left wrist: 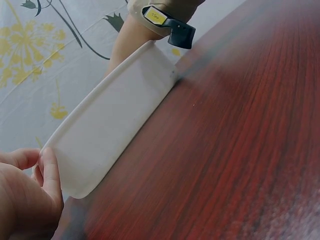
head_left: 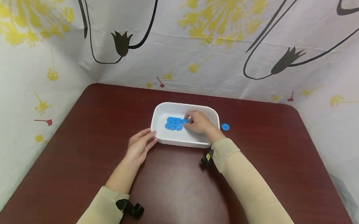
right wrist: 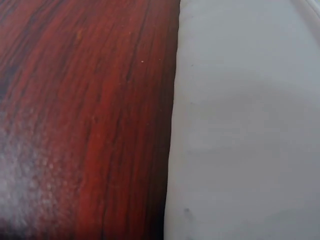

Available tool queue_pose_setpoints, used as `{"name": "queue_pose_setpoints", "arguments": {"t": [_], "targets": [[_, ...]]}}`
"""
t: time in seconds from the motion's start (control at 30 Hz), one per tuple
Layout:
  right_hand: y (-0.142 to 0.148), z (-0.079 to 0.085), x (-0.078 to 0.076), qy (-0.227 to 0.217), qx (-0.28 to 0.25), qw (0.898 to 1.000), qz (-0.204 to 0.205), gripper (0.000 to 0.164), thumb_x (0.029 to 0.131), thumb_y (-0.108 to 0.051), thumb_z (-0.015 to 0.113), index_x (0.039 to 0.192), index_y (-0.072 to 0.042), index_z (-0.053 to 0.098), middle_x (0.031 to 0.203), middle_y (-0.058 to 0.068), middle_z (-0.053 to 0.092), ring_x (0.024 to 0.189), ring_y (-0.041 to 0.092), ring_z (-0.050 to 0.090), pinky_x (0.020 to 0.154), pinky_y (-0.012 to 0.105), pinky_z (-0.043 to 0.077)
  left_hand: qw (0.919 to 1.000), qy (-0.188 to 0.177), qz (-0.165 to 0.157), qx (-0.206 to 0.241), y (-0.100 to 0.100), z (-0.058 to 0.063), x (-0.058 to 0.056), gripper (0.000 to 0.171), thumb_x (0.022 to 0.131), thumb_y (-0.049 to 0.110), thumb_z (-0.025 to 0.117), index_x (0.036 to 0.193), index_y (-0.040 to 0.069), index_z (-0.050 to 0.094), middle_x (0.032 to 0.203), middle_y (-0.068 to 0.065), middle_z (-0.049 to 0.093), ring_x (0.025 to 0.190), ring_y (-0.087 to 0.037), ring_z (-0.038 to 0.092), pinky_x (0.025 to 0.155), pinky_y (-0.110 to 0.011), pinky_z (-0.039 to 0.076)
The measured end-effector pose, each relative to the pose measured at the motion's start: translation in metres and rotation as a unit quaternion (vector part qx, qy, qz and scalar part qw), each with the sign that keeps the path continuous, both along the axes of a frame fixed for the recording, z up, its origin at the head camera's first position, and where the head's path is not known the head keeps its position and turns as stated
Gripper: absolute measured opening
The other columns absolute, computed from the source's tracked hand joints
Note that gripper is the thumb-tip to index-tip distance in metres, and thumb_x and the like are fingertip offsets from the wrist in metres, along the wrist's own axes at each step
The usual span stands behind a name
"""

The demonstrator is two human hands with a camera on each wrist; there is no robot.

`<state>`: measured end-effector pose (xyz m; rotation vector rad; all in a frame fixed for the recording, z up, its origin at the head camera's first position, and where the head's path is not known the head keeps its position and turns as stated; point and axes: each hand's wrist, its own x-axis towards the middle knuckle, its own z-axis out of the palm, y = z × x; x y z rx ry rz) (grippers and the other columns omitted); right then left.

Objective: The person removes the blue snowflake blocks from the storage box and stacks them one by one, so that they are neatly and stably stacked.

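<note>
In your left hand's [head_left: 140,145] grip, the tray [head_left: 184,143] looks like smooth, low-sheen white plastic. In your right hand's [head_left: 198,122] pinch, the blue piece [head_left: 184,120] looks like plastic. Beneath your hold, the table [head_left: 175,186] shows glossy, dark-red wood grain. Your sleeves [head_left: 249,183] look like matt cloth; beyond your grip, the backdrop [head_left: 170,57] looks like creased fabric.
</note>
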<state>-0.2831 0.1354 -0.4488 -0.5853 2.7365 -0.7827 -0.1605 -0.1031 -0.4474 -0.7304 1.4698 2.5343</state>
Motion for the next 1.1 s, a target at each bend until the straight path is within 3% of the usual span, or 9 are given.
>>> {"name": "queue_pose_setpoints", "arguments": {"t": [0.3, 0.5, 0.63, 0.8, 1.1], "targets": [[-0.001, -0.004, 0.005, 0.013, 0.007, 1.000, -0.019, 0.029, 0.087, -0.024, 0.080, 0.104, -0.010, 0.061, 0.087, 0.006, 0.060, 0.082, 0.022, 0.053, 0.073, 0.035, 0.048, 1.0000, -0.003, -0.002, -0.002, 0.000, -0.002, 0.004, 0.040, 0.094, 0.000, 0.069, 0.131, -0.004, 0.053, 0.122, -0.012, 0.055, 0.096, -0.017, 0.065, 0.092, -0.028, 0.060], [-0.002, -0.005, 0.009, 0.021, 0.007, 1.000, -0.021, 0.028, 0.086, -0.023, 0.082, 0.101, -0.010, 0.061, 0.092, 0.006, 0.063, 0.087, 0.022, 0.057, 0.079, 0.037, 0.052, 1.0000, -0.009, -0.001, -0.002, -0.001, -0.004, 0.006, 0.040, 0.094, 0.001, 0.070, 0.131, -0.004, 0.054, 0.123, -0.012, 0.053, 0.103, -0.021, 0.064, 0.092, -0.028, 0.060], [-0.001, -0.006, 0.010, 0.022, 0.000, 1.000, -0.011, 0.028, 0.088, -0.019, 0.079, 0.108, -0.008, 0.062, 0.093, 0.007, 0.065, 0.087, 0.023, 0.059, 0.080, 0.039, 0.053, 1.0000, -0.009, 0.000, 0.000, -0.001, -0.004, 0.007, 0.039, 0.094, 0.000, 0.069, 0.130, -0.004, 0.054, 0.121, -0.012, 0.053, 0.104, -0.022, 0.064, 0.091, -0.028, 0.060], [0.000, -0.005, 0.009, 0.016, -0.005, 1.000, -0.011, 0.042, 0.088, -0.019, 0.080, 0.123, -0.005, 0.062, 0.093, 0.008, 0.068, 0.087, 0.023, 0.063, 0.081, 0.039, 0.056, 1.0000, -0.005, 0.000, -0.001, 0.000, -0.003, 0.006, 0.038, 0.094, 0.001, 0.070, 0.129, -0.004, 0.054, 0.121, -0.012, 0.054, 0.104, -0.022, 0.064, 0.091, -0.028, 0.060], [0.001, 0.009, 0.010, 0.026, 0.004, 1.000, 0.002, 0.039, 0.089, -0.020, 0.080, 0.119, 0.002, 0.066, 0.101, 0.014, 0.070, 0.095, 0.027, 0.065, 0.087, 0.041, 0.057, 1.0000, -0.002, 0.003, -0.001, 0.001, 0.001, 0.002, 0.036, 0.094, 0.000, 0.070, 0.127, -0.003, 0.055, 0.120, -0.012, 0.055, 0.100, -0.020, 0.065, 0.090, -0.028, 0.060]]}}
